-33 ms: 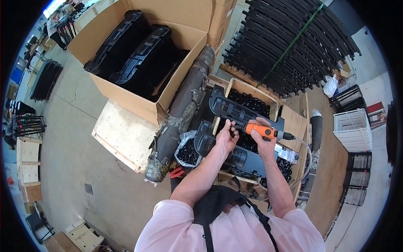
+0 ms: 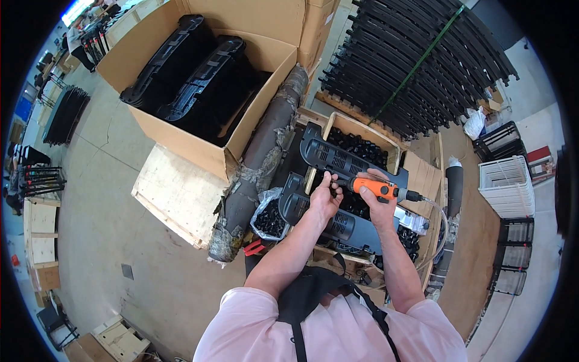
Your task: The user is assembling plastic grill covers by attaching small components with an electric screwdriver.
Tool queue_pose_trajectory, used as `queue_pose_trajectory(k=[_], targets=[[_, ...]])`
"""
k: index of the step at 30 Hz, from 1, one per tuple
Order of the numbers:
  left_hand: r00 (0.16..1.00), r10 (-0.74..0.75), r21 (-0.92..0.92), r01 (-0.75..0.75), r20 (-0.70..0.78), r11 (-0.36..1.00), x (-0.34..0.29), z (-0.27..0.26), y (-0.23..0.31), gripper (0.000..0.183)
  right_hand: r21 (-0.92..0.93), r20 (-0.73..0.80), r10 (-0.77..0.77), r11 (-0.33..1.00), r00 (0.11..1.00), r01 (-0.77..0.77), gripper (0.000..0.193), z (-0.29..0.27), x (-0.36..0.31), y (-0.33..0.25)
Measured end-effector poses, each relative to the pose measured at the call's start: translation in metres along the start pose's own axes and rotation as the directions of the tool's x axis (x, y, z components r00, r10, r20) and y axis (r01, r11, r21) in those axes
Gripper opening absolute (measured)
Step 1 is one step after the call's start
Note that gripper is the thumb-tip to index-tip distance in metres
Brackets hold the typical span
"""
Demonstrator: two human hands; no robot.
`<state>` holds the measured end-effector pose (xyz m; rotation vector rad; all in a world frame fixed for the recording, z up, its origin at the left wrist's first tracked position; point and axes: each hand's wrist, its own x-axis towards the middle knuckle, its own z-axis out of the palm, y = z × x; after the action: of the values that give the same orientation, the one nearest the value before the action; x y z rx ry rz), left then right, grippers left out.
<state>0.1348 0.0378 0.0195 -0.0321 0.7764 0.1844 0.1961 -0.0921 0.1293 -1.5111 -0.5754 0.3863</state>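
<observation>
My right hand point(image 2: 380, 208) is wrapped round an orange air screwdriver point(image 2: 374, 186), whose clear hose point(image 2: 445, 220) curves down on the right. The tool lies nearly level, its nose toward my left hand point(image 2: 325, 199). My left thumb and fingers are closed at that nose, and what they pinch is too small to make out. Just beyond both hands is a black plastic cover point(image 2: 344, 159) with vent slots. A second black cover point(image 2: 360, 232) lies nearer me, partly under my forearms. Both rest across wooden bins of small black parts point(image 2: 357, 145).
A plastic bag of black pieces point(image 2: 270, 219) stands left of the covers. Behind it lies a long wrapped roll point(image 2: 256, 157). An open carton point(image 2: 181, 134) holds large black mouldings point(image 2: 205, 81). At the far right, strapped black curved bars point(image 2: 416, 66) are stacked. White racks point(image 2: 508, 186) stand farther right.
</observation>
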Motion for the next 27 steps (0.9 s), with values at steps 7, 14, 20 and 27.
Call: queue_pose_trajectory(k=[7, 14, 20, 27], targets=[[1.0, -0.001, -0.044, 0.002, 0.028, 0.999, 0.001, -0.001, 0.001, 0.035, -0.032, 0.018, -0.01, 0.999, 1.0, 0.011, 0.052, 0.003, 0.0, -0.005], [0.998, 0.016, -0.034, -0.015, 0.055, 0.999, 0.0, 0.0, 0.001, 0.033, -0.03, 0.011, 0.0, 1.0, 1.0, 0.0, 0.053, 0.006, 0.001, -0.007], [0.995, 0.03, -0.131, -0.017, 0.099, 0.991, 0.003, 0.001, -0.002, 0.033, -0.02, -0.033, -0.007, 1.0, 0.999, 0.006, 0.052, 0.012, 0.001, -0.004], [0.99, 0.015, -0.16, 0.008, 0.139, 0.987, 0.005, -0.002, 0.0, 0.036, -0.01, -0.053, 0.02, 1.0, 0.998, -0.02, 0.052, 0.017, 0.008, -0.002]])
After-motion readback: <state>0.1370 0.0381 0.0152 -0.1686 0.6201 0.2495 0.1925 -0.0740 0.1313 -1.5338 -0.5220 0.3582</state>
